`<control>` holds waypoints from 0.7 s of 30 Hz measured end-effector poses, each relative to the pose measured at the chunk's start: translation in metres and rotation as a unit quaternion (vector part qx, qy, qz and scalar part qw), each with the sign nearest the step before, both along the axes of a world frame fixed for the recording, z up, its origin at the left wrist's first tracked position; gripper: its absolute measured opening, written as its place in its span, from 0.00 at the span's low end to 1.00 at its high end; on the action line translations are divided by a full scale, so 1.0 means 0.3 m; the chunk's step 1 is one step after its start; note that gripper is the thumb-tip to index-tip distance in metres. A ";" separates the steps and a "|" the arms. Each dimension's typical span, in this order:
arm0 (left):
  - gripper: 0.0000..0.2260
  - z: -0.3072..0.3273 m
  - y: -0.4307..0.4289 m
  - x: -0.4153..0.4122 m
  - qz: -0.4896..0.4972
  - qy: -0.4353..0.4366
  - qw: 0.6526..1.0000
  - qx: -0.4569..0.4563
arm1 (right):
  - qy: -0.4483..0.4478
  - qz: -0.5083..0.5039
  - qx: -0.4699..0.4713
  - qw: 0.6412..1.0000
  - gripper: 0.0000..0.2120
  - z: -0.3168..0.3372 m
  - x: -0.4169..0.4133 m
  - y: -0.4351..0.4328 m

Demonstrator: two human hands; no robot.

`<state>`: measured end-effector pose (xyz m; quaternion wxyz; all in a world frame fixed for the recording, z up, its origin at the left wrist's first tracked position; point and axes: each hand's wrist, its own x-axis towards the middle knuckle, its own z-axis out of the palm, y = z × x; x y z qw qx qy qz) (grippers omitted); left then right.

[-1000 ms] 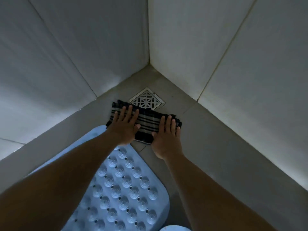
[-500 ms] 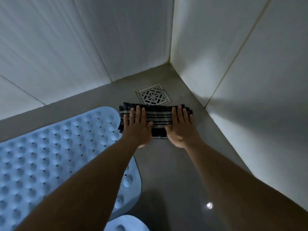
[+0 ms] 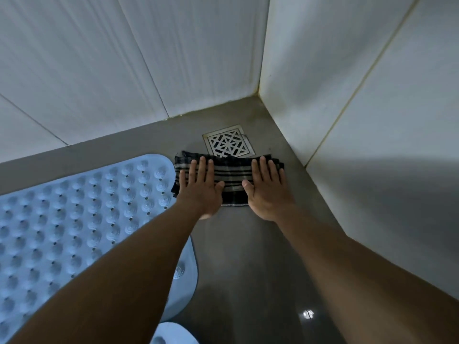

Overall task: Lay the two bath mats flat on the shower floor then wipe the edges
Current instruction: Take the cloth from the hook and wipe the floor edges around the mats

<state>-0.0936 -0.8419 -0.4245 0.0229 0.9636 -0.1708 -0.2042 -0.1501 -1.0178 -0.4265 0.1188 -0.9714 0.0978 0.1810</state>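
**tilefan:** so what's going on in the shower right now?

**matguy:** both hands are lying palm-down on a folded dark striped cloth (image 3: 231, 181) on the grey shower floor (image 3: 248, 256), up near the far corner where the two tiled walls (image 3: 124, 70) are meeting. left hand (image 3: 201, 188) is sitting on the cloth's left half, right hand (image 3: 268, 189) on its right half. fingers on both are stretched out flat and a bit spread, thumbs pointing in toward each other. nothing's being gripped or pinched, they're just pressing down on the fabric, with the heels of the palms hanging off the cloth's near edge onto bare floor.

**tilefan:** and the mats?

**matguy:** the big pale blue bath mat (image 3: 74, 219) with the rows of round bumps is lying flat along the left side of the floor, its long far edge running near the left wall with a strip of bare floor between. its rounded far-right corner is sitting just beside the left end of the cloth, can't tell if they're actually touching. the left forearm is crossing over the mat's right side. a second pale mat (image 3: 171, 335) is only peeking in at the bottom edge, so can't say how it's lying.

**tilefan:** drain?

**matguy:** the square metal drain grate (image 3: 228, 144) is sitting right behind the cloth, whose far edge is touching or slightly overlapping the grate's near edge.
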 end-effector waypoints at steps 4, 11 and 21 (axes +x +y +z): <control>0.29 -0.006 0.006 0.005 0.001 -0.009 1.000 -0.009 | 0.006 0.005 -0.003 1.000 0.31 -0.004 0.005 0.004; 0.29 -0.022 0.009 -0.001 -0.001 -0.030 1.000 -0.004 | -0.002 0.019 -0.005 1.000 0.31 -0.005 0.012 -0.012; 0.29 -0.014 -0.057 -0.128 0.095 -0.017 0.995 -0.014 | -0.019 0.066 0.003 0.998 0.30 0.004 -0.031 -0.048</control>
